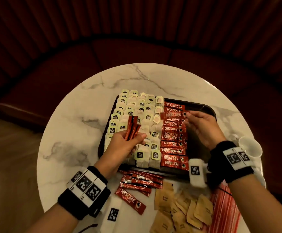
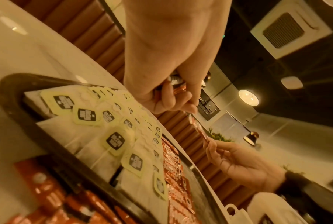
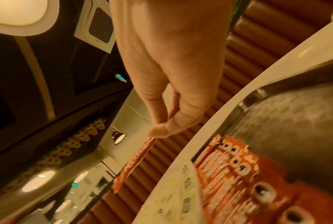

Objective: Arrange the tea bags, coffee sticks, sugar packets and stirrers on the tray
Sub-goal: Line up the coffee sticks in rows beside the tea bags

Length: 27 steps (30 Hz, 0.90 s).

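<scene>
Midway through the job, a marble worktop (image 1: 89,98) carries a dark tray (image 1: 202,105) with tea bags (image 1: 136,111) filling its left side and coffee sticks (image 1: 173,143) stacked in a column beside them. The left hand (image 1: 125,142) grips a spare bundle (image 1: 133,127), seemingly as a feeder; the right hand (image 1: 200,125) pinches one stick (image 1: 173,114) by its right end, over the column's far end.
</scene>
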Tool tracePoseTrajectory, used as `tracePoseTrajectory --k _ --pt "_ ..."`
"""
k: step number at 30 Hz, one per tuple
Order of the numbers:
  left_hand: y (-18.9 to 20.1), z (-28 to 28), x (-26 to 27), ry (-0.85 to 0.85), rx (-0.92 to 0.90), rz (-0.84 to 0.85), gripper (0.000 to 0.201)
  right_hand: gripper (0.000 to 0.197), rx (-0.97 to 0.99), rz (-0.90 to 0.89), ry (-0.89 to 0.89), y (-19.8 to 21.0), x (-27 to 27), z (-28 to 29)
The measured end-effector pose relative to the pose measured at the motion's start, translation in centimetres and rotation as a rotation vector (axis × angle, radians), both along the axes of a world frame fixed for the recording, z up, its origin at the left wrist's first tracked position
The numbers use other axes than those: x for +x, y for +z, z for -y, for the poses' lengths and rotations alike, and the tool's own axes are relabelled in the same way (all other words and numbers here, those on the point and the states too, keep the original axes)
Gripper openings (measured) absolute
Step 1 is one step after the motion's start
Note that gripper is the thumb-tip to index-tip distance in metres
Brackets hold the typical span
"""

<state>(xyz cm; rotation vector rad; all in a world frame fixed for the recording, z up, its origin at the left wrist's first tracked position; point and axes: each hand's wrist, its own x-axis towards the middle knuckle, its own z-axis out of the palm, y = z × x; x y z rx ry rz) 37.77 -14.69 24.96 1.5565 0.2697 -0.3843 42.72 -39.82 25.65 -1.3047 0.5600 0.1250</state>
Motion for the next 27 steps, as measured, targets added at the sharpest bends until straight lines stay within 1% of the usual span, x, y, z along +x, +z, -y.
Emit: tracePoseTrajectory --k 2,5,7,10,12,16,23,27 --pt "-0.2 0.1 -0.2 -0.048 0.034 -0.007 0.016 0.021 -0.036 0.002 -0.086 -1.5 1.6 1.4" --pt "-0.4 0.3 -0.4 -0.058 0.037 -0.024 0.016 0.025 -0.162 -0.024 -0.133 -3.8 4.0 2.5" --pt "-0.5 0.3 -0.5 -0.052 0.039 -0.031 0.016 0.023 -0.249 -0.062 -0.135 -5.2 5.4 2.7" --pt "-0.7 0.1 -0.4 -0.059 0.057 -0.039 0.017 0.013 -0.358 -0.115 -0.101 -6.7 6.8 2.7" --pt "-0.9 0.0 -0.3 -0.056 0.061 -0.04 0.016 0.014 -0.442 -0.128 -0.067 -7.3 7.4 2.7" --pt "-1.1 -0.2 -0.2 -0.049 0.066 -0.029 0.015 0.019 -0.609 -0.15 -0.023 -7.4 7.9 2.5" --pt "-0.8 0.1 -0.1 -0.064 0.074 0.005 0.013 0.03 -0.738 -0.167 0.044 -7.4 8.2 2.8" --pt "-0.8 0.2 -0.2 -0.078 0.087 0.002 0.019 0.029 -0.788 -0.18 0.055 -7.0 8.5 3.2"
